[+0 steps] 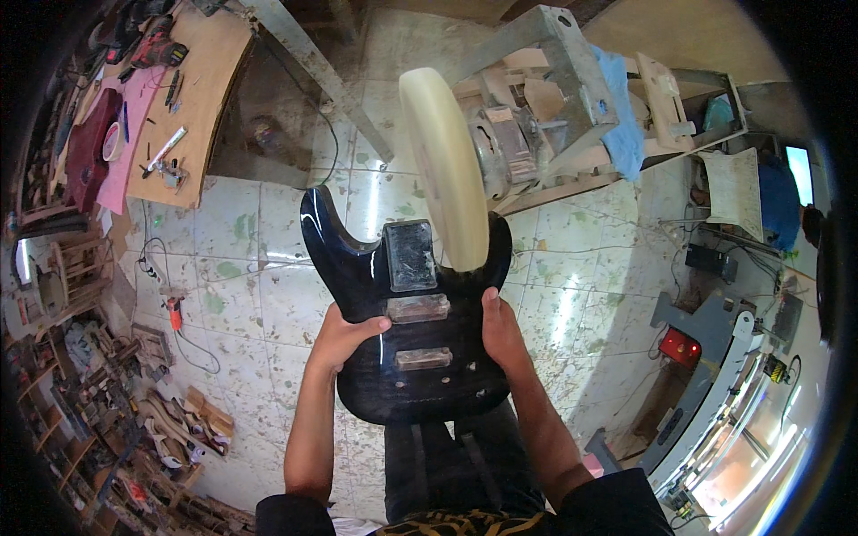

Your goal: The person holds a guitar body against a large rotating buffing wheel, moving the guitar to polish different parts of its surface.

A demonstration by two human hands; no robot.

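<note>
A glossy black electric guitar body is held out in front of me, its two horns pointing away. My left hand grips its left edge at the waist, thumb lying on the top face near a pickup cavity. On the opposite edge my right hand is closed round the side, thumb up and fingers hidden beneath. A large pale buffing wheel stands over the right horn, its lower rim touching or very close to the body; its surface looks smeared. The neck pocket and pickup cavities show dusty, whitish residue.
Behind the wheel sits a dusty motor on a metal frame. A wooden table at upper left bears a drill and tape. Wood scraps lie lower left. An orange tool with a cable rests on the tiled floor.
</note>
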